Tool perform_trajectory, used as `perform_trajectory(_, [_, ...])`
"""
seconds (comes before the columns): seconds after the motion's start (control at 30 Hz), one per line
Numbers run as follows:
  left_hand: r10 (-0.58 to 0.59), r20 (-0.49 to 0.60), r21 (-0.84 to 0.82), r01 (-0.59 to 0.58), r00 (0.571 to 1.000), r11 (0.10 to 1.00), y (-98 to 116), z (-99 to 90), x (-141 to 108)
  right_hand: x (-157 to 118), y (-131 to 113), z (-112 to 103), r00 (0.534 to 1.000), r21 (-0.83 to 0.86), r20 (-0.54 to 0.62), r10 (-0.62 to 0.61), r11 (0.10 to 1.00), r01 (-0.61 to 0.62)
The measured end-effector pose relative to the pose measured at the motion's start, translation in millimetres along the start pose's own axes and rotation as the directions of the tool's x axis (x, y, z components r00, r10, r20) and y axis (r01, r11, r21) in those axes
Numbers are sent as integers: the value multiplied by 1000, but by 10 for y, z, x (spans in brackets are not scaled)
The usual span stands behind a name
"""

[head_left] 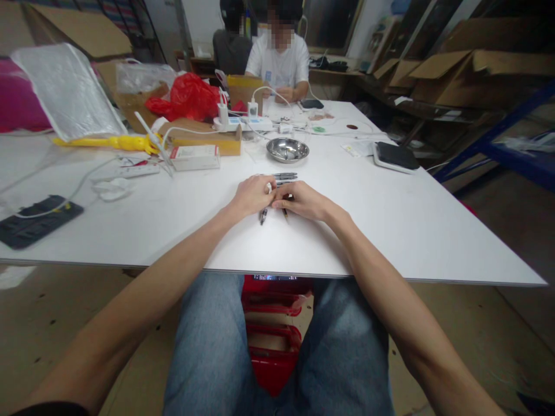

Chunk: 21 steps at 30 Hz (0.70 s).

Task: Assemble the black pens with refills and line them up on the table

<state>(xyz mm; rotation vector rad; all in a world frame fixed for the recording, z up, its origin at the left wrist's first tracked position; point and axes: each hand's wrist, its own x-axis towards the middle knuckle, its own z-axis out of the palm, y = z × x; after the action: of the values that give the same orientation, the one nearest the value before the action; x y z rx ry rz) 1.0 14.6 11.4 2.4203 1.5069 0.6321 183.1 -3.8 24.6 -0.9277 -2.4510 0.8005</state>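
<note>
Several pens point(285, 175) lie side by side on the white bench point(411, 225), just beyond the hands. One dark pen part point(263, 216) sticks out below the left hand point(254, 193), and a thin part point(285, 214) below the right hand point(303, 199). Both hands are curled narrow and meet together (what exactly each one grips, I cannot tell). Farther away stands a metal bowl point(299, 156); across the bench is a person in a white shirt point(281, 66).

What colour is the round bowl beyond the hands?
Shiny silver; the bowl shows best in the head view.
</note>
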Motion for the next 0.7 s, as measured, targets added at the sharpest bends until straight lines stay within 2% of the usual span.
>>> perform_trajectory(0.2, [-27,-37,155,32,999,987,27,35,-43,-1,-14,-8,999,14,-4,34,999,-34])
perform_trajectory(0.37, [-71,-3,242,70,997,968,87,23,-96,-3,-43,4,999,78,42,4,997,-7])
perform_trajectory(0.57, [-47,30,277,37,998,960,156,13,-184,-54,-115,-90,999,187,53,-6,982,-4])
perform_trajectory(0.7, [-42,10,280,38,999,959,148,44,-175,-83,-56,-137,1000,117,2,29,993,-30])
